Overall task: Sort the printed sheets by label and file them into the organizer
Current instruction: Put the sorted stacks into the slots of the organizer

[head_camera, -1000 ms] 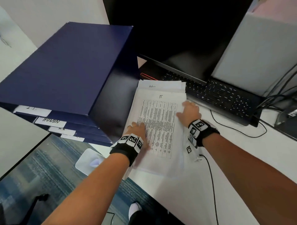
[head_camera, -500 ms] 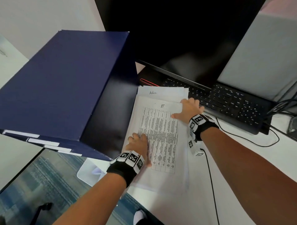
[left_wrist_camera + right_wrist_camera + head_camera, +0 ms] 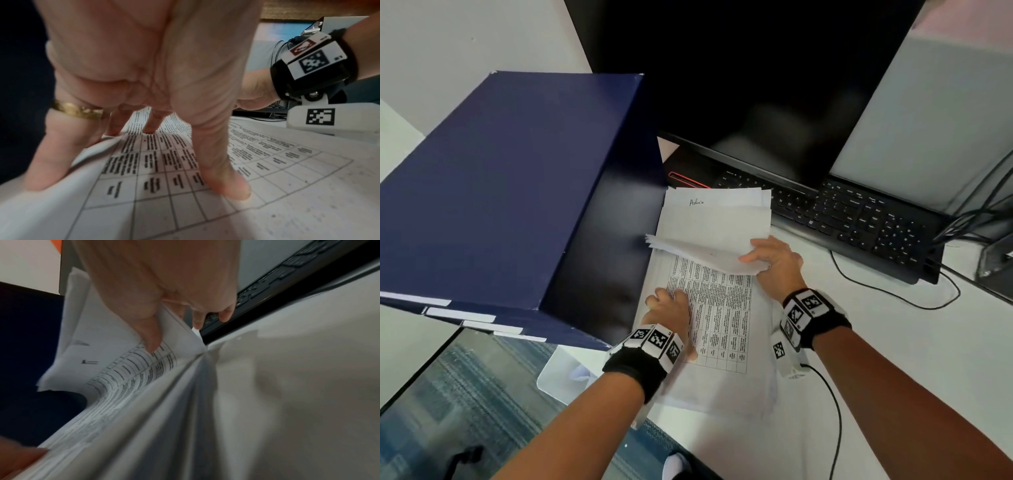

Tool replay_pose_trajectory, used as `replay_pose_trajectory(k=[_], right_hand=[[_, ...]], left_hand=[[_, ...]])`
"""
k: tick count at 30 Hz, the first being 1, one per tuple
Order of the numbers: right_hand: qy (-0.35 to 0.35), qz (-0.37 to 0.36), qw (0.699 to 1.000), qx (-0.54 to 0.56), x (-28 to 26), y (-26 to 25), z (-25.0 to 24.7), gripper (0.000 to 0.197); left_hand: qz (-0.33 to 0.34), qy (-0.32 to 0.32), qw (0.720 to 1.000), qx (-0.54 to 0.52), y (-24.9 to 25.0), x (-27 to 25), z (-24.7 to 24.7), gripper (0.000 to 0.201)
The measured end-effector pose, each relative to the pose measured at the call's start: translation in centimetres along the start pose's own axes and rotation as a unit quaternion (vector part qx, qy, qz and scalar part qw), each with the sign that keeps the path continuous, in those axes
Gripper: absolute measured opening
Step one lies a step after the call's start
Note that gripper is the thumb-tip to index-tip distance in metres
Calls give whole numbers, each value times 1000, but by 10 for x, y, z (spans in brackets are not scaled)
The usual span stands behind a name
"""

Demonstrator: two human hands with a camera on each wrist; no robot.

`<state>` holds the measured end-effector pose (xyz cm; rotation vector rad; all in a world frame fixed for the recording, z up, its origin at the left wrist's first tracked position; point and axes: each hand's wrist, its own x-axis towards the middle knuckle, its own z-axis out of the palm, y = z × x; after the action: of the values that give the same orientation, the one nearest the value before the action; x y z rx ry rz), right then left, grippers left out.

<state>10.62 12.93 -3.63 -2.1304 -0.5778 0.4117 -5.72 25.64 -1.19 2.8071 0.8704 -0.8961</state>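
A stack of printed sheets (image 3: 722, 308) lies on the white desk beside the dark blue organizer (image 3: 510, 178). My left hand (image 3: 671, 305) presses straight fingertips (image 3: 232, 190) on the top sheet's table print (image 3: 164, 162), near its left edge. My right hand (image 3: 774, 260) pinches the top right corner of a few sheets marked "IT" (image 3: 127, 353) and folds it up and toward me, thumb (image 3: 152, 337) on the printed side. Under the lifted corner a blank-looking sheet (image 3: 715, 222) shows, and a sheet marked "Admin" (image 3: 697, 202) pokes out at the far end.
The organizer's labelled drawer fronts (image 3: 462, 315) face left and down. A black keyboard (image 3: 859, 219) and a dark monitor (image 3: 756, 85) stand right behind the stack. Cables (image 3: 893, 291) run over the desk (image 3: 893, 359) at right. The desk edge lies near my left wrist.
My right hand has taken hold of the far right corner of the top sheets and lifted it back toward me. The left hand stays pressed on the stack.
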Motion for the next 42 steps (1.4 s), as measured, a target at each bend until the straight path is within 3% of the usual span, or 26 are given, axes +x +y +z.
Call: replay_pose_trajectory(k=[3, 7, 11, 14, 18, 21, 23, 25, 26, 28, 30, 33, 37, 39, 42], right_hand=[[-51, 15, 991, 124, -5, -7, -8, 55], [-93, 82, 982, 140, -21, -16, -12, 26], [-130, 138, 971, 145, -61, -30, -11, 51], [-132, 187, 963, 139, -90, -33, 2, 69], [-74, 188, 966, 162, -104, -26, 12, 46], [-32, 214, 945, 244, -105, -19, 2, 32], [-29, 223, 930, 290, -109, -19, -14, 27], [-32, 213, 920, 327, -116, -25, -33, 25], [-34, 204, 917, 342, -118, -28, -41, 24], [-42, 165, 923, 345, -125, -37, -56, 20], [-48, 131, 944, 299, -130, -46, -64, 17], [-23, 90, 964, 250, -130, -57, -69, 30], [56, 36, 965, 254, -137, -74, -76, 21], [60, 12, 967, 248, -141, -80, -76, 21], [57, -11, 967, 246, -144, -77, -71, 31]], left_hand=[[-2, 8, 1000, 8, 1, -1, 0, 112], [-2, 12, 1000, -9, 0, -2, 0, 107], [2, 11, 1000, -19, -2, -4, -1, 103], [10, 22, 999, -40, -3, -8, -1, 100], [16, 35, 996, -82, -7, -17, -6, 95], [-2, 21, 984, -176, -15, -20, -13, 107], [-21, 63, 952, -298, -23, -19, -15, 109], [-28, 125, 882, -453, -27, -26, -20, 102], [-28, 152, 840, -520, -29, -29, -19, 90], [-27, 157, 791, -590, -27, -41, -23, 57], [-9, 166, 765, -622, -24, -51, -25, 37], [29, 262, 740, -619, -17, -70, -29, 5], [63, 401, 675, -616, -12, -97, -39, 17], [74, 411, 633, -652, -15, -103, -38, 9], [81, 382, 620, -680, -15, -107, -34, 7]])
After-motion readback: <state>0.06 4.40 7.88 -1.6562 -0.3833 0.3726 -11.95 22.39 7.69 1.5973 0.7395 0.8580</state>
